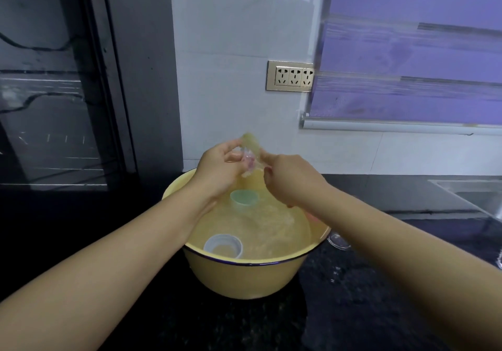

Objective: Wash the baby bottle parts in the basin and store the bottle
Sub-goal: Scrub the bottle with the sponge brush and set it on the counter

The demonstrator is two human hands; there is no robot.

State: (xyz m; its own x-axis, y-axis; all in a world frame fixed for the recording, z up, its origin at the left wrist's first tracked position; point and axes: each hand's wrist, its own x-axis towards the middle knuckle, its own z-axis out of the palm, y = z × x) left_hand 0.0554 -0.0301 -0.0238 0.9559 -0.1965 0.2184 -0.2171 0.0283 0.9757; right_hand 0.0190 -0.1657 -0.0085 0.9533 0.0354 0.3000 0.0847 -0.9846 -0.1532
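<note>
A yellow enamel basin with a dark rim sits on the black counter, holding water. Above its far side, my left hand and my right hand both grip a clear baby bottle, blurred and tilted, with a pale yellowish upper end. In the water floats a pale green ring-shaped cap near the middle. A white ring collar lies against the near left wall of the basin.
A clear round lid lies on the black counter just right of the basin. A sink edge shows at far right. A wall socket and a purple blind are behind; a dark glass door stands left.
</note>
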